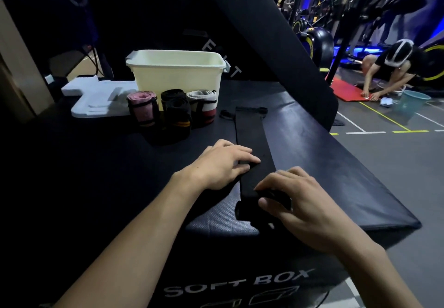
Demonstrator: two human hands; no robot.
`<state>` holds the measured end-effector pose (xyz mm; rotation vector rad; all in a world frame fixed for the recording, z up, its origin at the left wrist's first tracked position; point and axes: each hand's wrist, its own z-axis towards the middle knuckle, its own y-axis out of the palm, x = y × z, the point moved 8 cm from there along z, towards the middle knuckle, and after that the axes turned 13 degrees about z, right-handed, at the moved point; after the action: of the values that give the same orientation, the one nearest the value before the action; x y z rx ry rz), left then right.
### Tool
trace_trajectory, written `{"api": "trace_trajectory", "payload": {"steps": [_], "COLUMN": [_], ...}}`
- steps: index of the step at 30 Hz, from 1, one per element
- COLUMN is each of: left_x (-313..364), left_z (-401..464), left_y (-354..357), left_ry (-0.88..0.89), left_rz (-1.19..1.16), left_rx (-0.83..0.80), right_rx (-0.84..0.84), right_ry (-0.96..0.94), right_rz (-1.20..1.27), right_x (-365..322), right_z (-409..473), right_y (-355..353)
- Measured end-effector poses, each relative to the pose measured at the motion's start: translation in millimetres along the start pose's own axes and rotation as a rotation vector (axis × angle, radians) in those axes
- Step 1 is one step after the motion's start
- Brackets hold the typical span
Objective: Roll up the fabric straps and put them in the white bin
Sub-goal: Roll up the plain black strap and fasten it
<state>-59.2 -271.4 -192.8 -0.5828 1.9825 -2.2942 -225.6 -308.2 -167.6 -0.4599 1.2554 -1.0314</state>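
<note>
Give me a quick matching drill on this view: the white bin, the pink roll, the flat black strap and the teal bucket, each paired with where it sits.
Things:
1. white bin
2. pink roll
3. black strap
4. teal bucket

Places:
A. on the floor, by the crouching person
B. lying flat, under both hands
C. at the back of the soft box top
D. in front of the bin, leftmost of the rolls

Pairs: 1-C, 2-D, 3-B, 4-A

three rolled fabric straps stand together: one pink roll, one black roll with yellow stripes, one white-and-red roll. one long black fabric strap lies flat. one white plastic bin. one teal plastic bucket. two bare hands.
</note>
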Motion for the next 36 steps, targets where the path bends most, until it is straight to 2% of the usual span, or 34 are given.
{"api": "trace_trajectory", "payload": {"steps": [8,12,19,21,30,36], "left_x": [-1.7,-3.6,-3.9,-4.4,-5.7,-8.7], "left_z": [0.9,2.2,0.7,1.0,1.7,1.9], "left_y": [-0.1,0.6,-1.3,-1.7,-1.0,-0.3], "left_ry": [-0.032,-0.035,-0.055,-0.060,-0.063,-0.073], "left_rz": [0.015,0.012,0.014,0.016,0.010,0.020], "left_rx": [-0.006,-0.013,-0.008,-0.005,-0.004,0.006], "right_rx": [0.132,0.164,0.277,0.269,0.187,0.105], "right_ry": [0.015,0.027,-0.211,-0.257,-0.129,-0.109], "right_rz": [-0.248,-0.271,-0.261,-0.224,-0.167,-0.166], "right_x": [3.3,4.5,-20.6,-18.9,0.7,4.0], "right_z": [15.0,18.8,14.2,6.7,4.0,9.4], "right_y": [6.8,9.4,6.5,5.9,7.9,9.6]}}
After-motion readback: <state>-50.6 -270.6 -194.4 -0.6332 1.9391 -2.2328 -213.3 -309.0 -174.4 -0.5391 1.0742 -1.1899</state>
